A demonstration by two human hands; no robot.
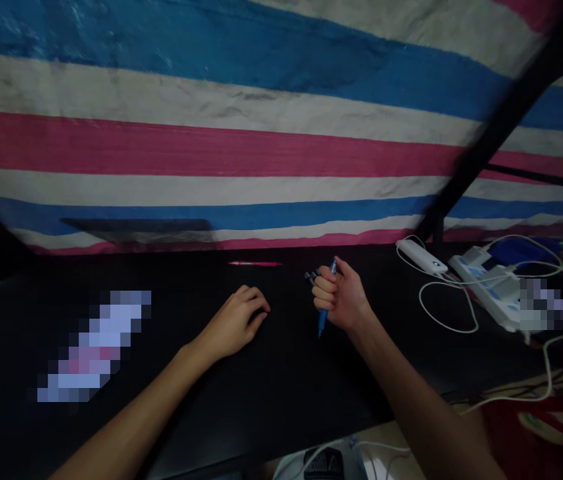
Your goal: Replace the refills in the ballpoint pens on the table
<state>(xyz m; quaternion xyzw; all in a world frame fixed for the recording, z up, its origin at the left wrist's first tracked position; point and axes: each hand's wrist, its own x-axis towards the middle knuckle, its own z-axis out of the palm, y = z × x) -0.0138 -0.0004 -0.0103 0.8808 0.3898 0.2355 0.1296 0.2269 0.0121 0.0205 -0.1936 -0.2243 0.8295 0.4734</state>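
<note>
My right hand (340, 297) is raised over the black table, its fingers wrapped round a blue pen (322, 321). The pen stands nearly upright in the fist, with the thumb at its upper end and the lower end sticking out below. Just behind that fist are small dark pen-like items (310, 275), partly hidden by the fingers. My left hand (238, 321) rests on the table, loosely bent, with the thumb apart from the fingers and nothing visible in it. Beyond it lies a red pen (254, 263), sideways near the table's back edge.
A white power bank (422, 257), a white power strip (491, 293) and looping cables lie at the right. To the left is a blurred-out bright panel (96, 347). A striped tarp (261, 153) hangs behind the table (281, 400), and black frame bars slant at both sides.
</note>
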